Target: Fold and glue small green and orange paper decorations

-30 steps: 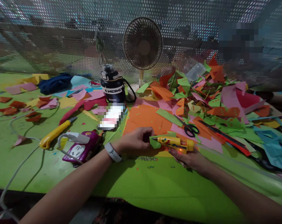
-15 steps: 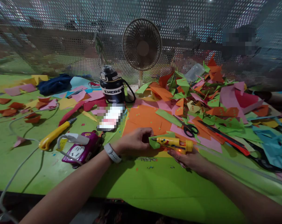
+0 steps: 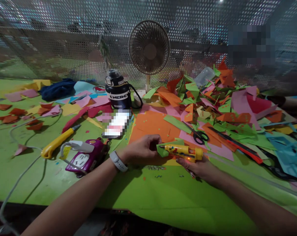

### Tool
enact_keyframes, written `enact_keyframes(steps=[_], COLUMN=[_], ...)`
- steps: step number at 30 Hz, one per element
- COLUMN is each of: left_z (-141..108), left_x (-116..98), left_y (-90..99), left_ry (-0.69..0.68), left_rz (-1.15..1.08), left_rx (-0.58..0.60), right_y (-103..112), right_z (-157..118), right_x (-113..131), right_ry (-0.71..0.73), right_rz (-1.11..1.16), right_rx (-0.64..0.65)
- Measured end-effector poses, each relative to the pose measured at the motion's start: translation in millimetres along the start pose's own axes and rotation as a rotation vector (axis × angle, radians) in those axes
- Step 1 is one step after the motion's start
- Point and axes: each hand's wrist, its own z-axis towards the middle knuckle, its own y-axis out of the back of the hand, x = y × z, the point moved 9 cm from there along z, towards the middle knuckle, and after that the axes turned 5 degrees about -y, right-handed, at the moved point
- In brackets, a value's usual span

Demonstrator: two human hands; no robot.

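In the middle of the head view, my left hand (image 3: 145, 146) pinches a small piece of green paper (image 3: 162, 151). My right hand (image 3: 200, 167) is wrapped round a yellow hot glue gun (image 3: 181, 151), on which an orange light glows. The gun points left, with its nozzle at the green paper; whether the tip touches it I cannot tell. Below and behind both hands lies an orange paper sheet (image 3: 148, 126). Tiny shiny bits (image 3: 154, 168) are scattered on the green table just in front of the sheet.
Black scissors (image 3: 200, 137) and a red-and-black cutter (image 3: 247, 149) lie to the right, before a heap of coloured paper (image 3: 227, 106). On the left are a purple power socket (image 3: 89, 159), a yellow-handled tool (image 3: 57, 142) and a phone (image 3: 117, 124). A bottle (image 3: 117, 91) and fan (image 3: 149, 47) stand behind.
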Motion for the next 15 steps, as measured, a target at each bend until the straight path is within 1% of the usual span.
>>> enact_keyframes(steps=[3, 7, 10, 13, 15], left_z=[0.9, 0.7, -0.2, -0.8, -0.8], left_x=[-2.9, -3.3, -4.8, -6.7, -6.1], left_y=[-1.0, -2.7, -2.4, -1.1, -1.0], left_ry=[-0.051, -0.038, -0.026, -0.042, -0.048], left_rz=[0.045, 0.024, 0.002, 0.038, 0.043], left_rx=[0.019, 0.036, 0.028, 0.019, 0.018], right_y=[0.2, 1.7, 2.3, 1.0, 0.1], right_z=[0.4, 1.8, 1.7, 0.6, -0.2], right_x=[-0.1, -4.7, -6.8, -6.1, -2.2], right_ry=[0.004, 0.0, -0.012, -0.034, -0.016], right_rz=[-0.023, -0.055, -0.063, -0.058, -0.044], right_rx=[0.001, -0.003, -0.009, -0.005, -0.005])
